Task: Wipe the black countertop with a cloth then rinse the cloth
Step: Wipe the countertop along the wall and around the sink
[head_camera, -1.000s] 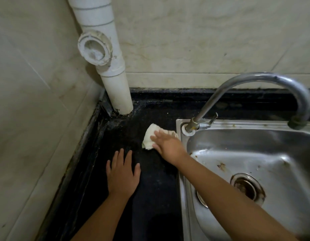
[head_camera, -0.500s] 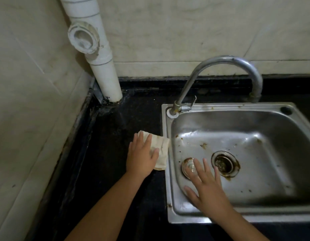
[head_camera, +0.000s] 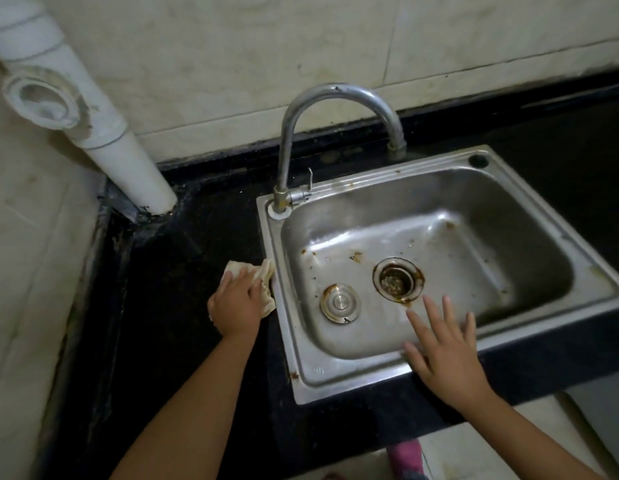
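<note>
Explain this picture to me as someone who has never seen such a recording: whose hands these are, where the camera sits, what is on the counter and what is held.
There is no machine here. A person wears one camera on the head, looking down at their own bare hands. The left hand presses a pale cloth onto the black countertop, right beside the steel sink. Whether its fingers curl round the cloth is hard to tell. The right hand is open, fingers spread, over the sink's front rim, holding nothing. In the basin lie a drain and a round plug. A tap arches above; no water is visible.
</note>
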A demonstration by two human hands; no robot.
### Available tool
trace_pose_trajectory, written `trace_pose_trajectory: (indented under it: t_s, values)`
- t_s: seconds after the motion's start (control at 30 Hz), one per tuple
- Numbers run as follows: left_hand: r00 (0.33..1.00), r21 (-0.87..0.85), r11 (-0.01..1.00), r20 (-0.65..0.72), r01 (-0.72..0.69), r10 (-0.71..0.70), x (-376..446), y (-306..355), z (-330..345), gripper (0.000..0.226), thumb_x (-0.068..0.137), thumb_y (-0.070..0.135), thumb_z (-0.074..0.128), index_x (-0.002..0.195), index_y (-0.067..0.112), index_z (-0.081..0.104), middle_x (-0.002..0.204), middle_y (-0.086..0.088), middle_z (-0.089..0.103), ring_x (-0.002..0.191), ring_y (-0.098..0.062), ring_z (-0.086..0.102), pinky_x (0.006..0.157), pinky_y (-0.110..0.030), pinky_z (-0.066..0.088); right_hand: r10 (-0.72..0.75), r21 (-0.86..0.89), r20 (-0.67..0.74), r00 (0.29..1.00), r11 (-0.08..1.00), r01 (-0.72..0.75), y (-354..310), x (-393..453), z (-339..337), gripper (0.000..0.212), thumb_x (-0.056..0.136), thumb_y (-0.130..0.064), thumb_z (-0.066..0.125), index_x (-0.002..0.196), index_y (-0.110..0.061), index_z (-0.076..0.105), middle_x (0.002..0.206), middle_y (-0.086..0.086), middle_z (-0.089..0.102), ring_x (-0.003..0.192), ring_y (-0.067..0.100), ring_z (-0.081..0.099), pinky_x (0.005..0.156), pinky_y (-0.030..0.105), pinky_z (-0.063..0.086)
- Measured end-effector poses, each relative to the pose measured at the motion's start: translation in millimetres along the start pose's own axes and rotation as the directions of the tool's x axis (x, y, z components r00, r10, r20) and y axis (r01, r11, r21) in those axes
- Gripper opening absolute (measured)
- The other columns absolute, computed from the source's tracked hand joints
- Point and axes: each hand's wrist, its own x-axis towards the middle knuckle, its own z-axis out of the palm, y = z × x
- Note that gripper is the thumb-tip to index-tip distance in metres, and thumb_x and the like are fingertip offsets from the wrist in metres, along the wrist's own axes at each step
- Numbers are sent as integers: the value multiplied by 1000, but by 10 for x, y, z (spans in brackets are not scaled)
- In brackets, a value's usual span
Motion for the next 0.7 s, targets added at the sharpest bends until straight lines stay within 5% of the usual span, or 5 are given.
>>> trace_pose_trajectory:
  t_s: [0.1,0.27,0.4,0.53,0.7]
  values:
    - [1000,-150,989,-15,-12,10,-57,-19,-68,24,93,13,48,101,-1,66,114,-23,61,121,-35,47,98,-43,35,53,23,63,997,998,-54,90,16,-53,59,97,-50,4,123,-18,46,128,19,57,125,34,29,91,62,27]
    - [994,-273,956,-51,-109,99,-201,350,-95,30,93,10,47,120,2,57,132,-17,51,132,-30,36,111,-45,22,83,-23,125,989,996,-81,490,163,-182,72,97,-49,3,116,-15,63,125,20,58,129,31,26,88,60,30]
    - [988,-381,911,-81,-155,135,-336,983,102,31,93,11,47,121,5,58,129,-11,55,127,-27,43,107,-35,23,138,70,91,986,987,-144,812,467,-460,108,63,-77,-24,145,-25,23,156,9,6,137,22,-20,110,52,-7]
    - [995,-581,808,-61,-97,75,-480,1799,503,27,92,9,49,116,6,62,117,-7,61,114,-28,53,92,-28,36,161,67,129,979,983,-170,1288,894,-688,98,59,-60,-15,148,-28,12,157,6,-6,136,19,-25,113,50,-10]
    - [994,-610,790,-40,56,-101,-250,2623,1063,31,93,18,47,121,9,59,121,-8,60,116,-24,53,93,-28,39,105,47,129,986,993,-112,2062,1819,-787,53,99,-42,21,148,-24,15,158,6,-4,144,27,-15,114,52,-8]
